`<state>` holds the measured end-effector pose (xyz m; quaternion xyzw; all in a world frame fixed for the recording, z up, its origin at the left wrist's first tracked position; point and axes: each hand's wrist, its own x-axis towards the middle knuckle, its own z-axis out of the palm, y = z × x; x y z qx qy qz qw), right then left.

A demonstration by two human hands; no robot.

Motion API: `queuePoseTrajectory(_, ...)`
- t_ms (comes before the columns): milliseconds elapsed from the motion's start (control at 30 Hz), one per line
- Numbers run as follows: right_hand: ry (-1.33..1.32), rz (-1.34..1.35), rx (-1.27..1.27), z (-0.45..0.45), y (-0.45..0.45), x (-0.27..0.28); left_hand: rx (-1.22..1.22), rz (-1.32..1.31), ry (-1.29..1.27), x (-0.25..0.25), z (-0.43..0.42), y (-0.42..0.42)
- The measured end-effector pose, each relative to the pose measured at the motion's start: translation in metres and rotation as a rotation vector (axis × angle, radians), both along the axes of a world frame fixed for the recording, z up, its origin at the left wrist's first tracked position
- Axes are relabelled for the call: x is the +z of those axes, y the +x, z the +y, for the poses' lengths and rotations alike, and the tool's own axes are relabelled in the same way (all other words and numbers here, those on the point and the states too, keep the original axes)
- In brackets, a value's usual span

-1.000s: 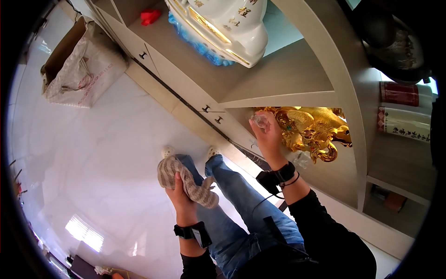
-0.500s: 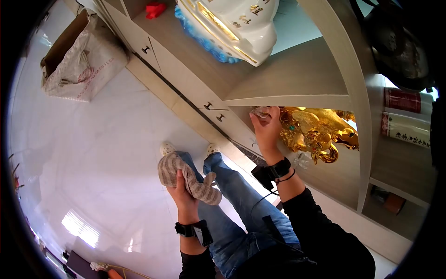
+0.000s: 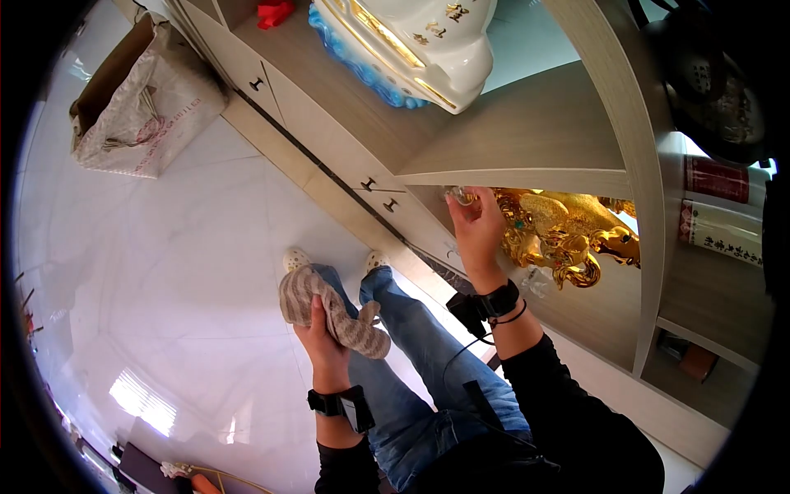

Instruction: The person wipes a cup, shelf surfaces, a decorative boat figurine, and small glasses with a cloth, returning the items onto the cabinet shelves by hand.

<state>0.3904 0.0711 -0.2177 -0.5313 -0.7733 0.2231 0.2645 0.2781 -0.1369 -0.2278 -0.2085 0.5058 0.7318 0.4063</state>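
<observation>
My left hand [image 3: 319,339] is closed round a striped beige-brown cloth [image 3: 333,317], which hangs bunched above my legs. At the shelf, my right hand [image 3: 477,232] pinches a small clear glass piece [image 3: 458,195] between thumb and fingers; its exact kind is hard to make out. Just right of those fingers, in the same compartment, stands a shiny golden animal figurine [image 3: 547,226]. Another small clear object [image 3: 536,282] lies on the shelf board beside my right wrist, partly washed out by light.
A white and blue ship-shaped ornament [image 3: 411,49] stands in the neighbouring compartment, near a red item [image 3: 274,13]. Drawers with dark knobs [image 3: 369,184] run along the cabinet. A large open bag [image 3: 148,107] sits on the glossy floor. Boxes [image 3: 720,226] fill a right-hand shelf.
My right hand and the glass piece have shifted very slightly within the compartment. My left hand keeps its hold on the cloth, almost unmoved.
</observation>
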Motion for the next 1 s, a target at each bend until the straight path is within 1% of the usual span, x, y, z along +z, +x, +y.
queuePoseTrajectory(200, -0.052, 0.002, 0.012, 0.000, 0.002, -0.003, -0.035, -0.012, 0.037, 0.002, 0.001, -0.004)
queuePoseTrajectory(267, -0.019, -0.023, 0.019, -0.001, 0.000, 0.001, 0.059, -0.045, 0.015, 0.008, 0.006, -0.005)
queuePoseTrajectory(300, -0.021, -0.025, 0.024, -0.002, 0.001, 0.001, 0.065, -0.047, 0.014, 0.007, 0.005, -0.004)
queuePoseTrajectory(367, 0.027, 0.047, 0.005, -0.003, 0.000, 0.002, -0.010, 0.000, 0.019, 0.005, 0.001, -0.004)
queuePoseTrajectory(600, 0.027, 0.010, 0.066, 0.003, 0.004, 0.002, 0.009, -0.001, 0.035, 0.006, 0.003, 0.007)
queuePoseTrajectory(667, -0.028, 0.018, 0.086, 0.003, 0.004, 0.003, 0.109, -0.059, 0.017, 0.009, 0.004, 0.010)
queuePoseTrajectory(800, -0.057, 0.006, 0.054, 0.003, 0.001, 0.001, 0.112, -0.089, 0.044, -0.005, -0.008, 0.015)
queuePoseTrajectory(867, 0.014, -0.069, 0.055, 0.002, 0.002, 0.001, 0.118, -0.094, -0.025, -0.007, -0.007, 0.015)
queuePoseTrajectory(933, 0.012, -0.132, 0.076, -0.001, 0.004, 0.003, 0.085, -0.112, -0.004, -0.001, -0.014, 0.011)
queuePoseTrajectory(1000, 0.038, -0.193, 0.129, 0.000, 0.002, 0.005, -0.031, -0.032, 0.024, 0.001, -0.020, 0.005)
